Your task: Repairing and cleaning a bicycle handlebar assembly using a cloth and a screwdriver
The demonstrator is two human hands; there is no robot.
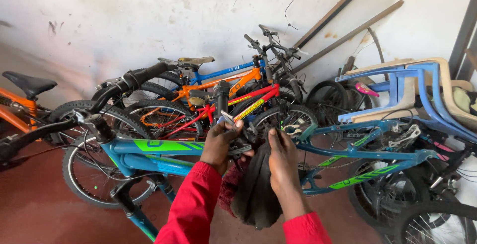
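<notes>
Bicycle saddle (256,189), dark and worn, hangs nose-down at six o'clock in the view, its rail clamp (239,149) turned up toward the blue-and-green bike frame (164,147). The left hand (221,142) pinches a small metal tool (229,118) at the clamp, fingers curled tight; the right hand (282,157) wraps the saddle's edge, thumb pressed on its side. A firm right-hand grip probably steadies the clamp best while the tool turns. The cover looks matte and soft, the clamp hard and greasy. Red sleeves (191,204) frame both wrists. Parked bikes (223,82) crowd twelve o'clock; stacked plastic chairs (412,87) sit at two.
</notes>
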